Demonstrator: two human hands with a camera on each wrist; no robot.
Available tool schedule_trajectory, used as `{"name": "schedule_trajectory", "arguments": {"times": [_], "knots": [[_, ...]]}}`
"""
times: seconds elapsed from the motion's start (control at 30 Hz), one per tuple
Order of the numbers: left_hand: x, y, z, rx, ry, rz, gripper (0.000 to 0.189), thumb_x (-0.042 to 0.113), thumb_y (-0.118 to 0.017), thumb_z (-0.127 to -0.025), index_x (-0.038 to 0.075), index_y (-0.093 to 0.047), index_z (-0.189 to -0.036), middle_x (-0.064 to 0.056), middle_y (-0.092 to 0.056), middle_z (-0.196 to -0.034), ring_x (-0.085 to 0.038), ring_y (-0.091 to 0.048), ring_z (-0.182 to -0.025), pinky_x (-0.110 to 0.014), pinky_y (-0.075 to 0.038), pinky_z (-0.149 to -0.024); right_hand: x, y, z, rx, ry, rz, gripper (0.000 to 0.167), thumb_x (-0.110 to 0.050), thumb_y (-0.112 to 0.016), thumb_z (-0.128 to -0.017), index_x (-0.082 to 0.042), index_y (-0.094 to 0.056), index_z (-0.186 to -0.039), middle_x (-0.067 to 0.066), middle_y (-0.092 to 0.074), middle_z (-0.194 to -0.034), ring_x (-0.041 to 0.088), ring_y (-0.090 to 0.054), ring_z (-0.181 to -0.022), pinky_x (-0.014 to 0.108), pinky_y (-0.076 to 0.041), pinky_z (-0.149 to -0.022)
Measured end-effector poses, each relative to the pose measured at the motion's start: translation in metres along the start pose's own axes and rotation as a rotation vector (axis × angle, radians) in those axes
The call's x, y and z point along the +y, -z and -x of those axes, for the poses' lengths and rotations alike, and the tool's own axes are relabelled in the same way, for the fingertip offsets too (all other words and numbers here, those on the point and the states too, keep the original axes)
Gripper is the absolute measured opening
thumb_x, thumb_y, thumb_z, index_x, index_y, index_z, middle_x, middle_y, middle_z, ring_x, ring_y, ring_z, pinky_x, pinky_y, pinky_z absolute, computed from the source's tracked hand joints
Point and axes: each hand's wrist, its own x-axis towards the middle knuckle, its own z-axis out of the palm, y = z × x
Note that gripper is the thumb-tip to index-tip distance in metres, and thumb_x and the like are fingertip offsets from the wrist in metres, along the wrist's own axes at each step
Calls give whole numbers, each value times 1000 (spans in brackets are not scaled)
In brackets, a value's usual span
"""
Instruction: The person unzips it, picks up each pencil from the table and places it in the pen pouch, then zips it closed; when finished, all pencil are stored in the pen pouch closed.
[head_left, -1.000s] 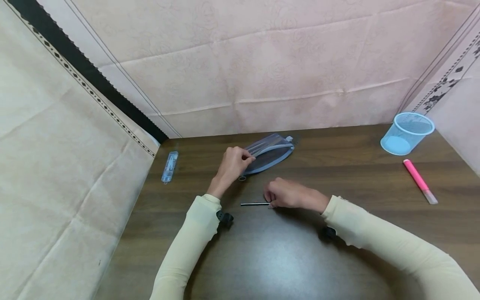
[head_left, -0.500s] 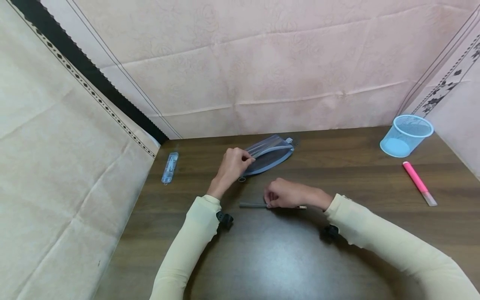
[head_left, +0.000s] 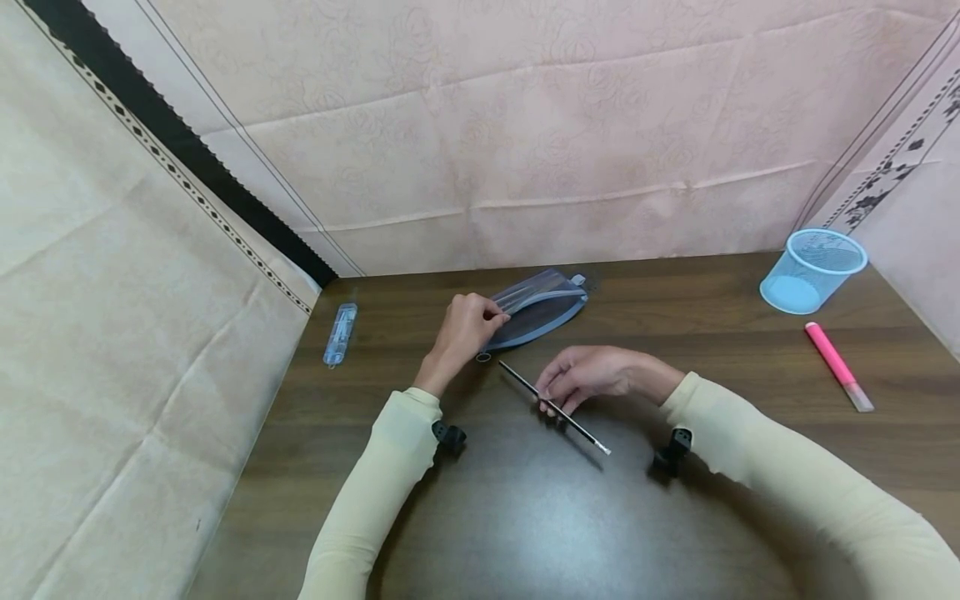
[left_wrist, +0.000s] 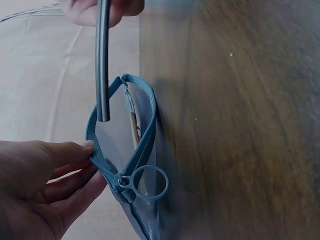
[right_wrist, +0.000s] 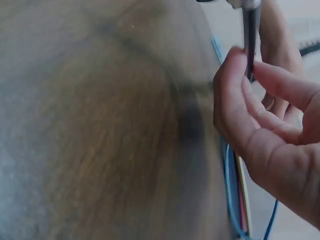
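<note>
My left hand (head_left: pixel 463 337) pinches the edge of a dark mesh zip pouch (head_left: pixel 543 321) with blue trim. In the left wrist view the zip opening gapes, a ring pull (left_wrist: pixel 152 182) hangs at its near end, and a thin brownish stick (left_wrist: pixel 134 130) shows inside. Between thumb and fingers my right hand (head_left: pixel 588 377) holds a slim black pencil (head_left: pixel 576 427) by its middle, raised off the table and slanted. The pencil has a pale end toward me. From the left wrist camera, its other end appears in front of the pouch's mouth.
At the far right a light blue cup (head_left: pixel 813 271) stands near the table's back edge, with a pink marker (head_left: pixel 832 358) lying before it. A small translucent blue object (head_left: pixel 340 335) lies at the left. Cloth hangs (head_left: pixel 480 142) behind the table (head_left: pixel 525 533).
The right hand has lifted the pencil from the tabletop and turned it from level to slanting, its far tip now nearer the pouch. The left hand and pouch have stayed put.
</note>
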Motion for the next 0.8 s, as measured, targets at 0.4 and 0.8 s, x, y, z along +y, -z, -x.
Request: {"name": "schedule_trajectory", "arguments": {"times": [0.4, 0.8], "knots": [[0, 0, 0, -8, 0, -8, 13, 18, -73, -94, 9, -82, -94, -5, -79, -88, -11, -60, -65, -21, -44, -57, 5, 29, -12, 230, 65, -522, 20, 0, -47, -105, 3, -60, -120, 11, -75, -105, 19, -73, -97, 30, -58, -89], [0, 0, 0, -19, 19, -13, 13, 18, -73, -94, 8, -82, -94, -4, -78, -90, -11, -61, -72, -23, -48, -62, 2, 42, -31, 382, 101, -736, 48, -1, -48, -105, 5, -34, -150, 15, -75, -107, 21, -74, -99, 32, -56, -95]]}}
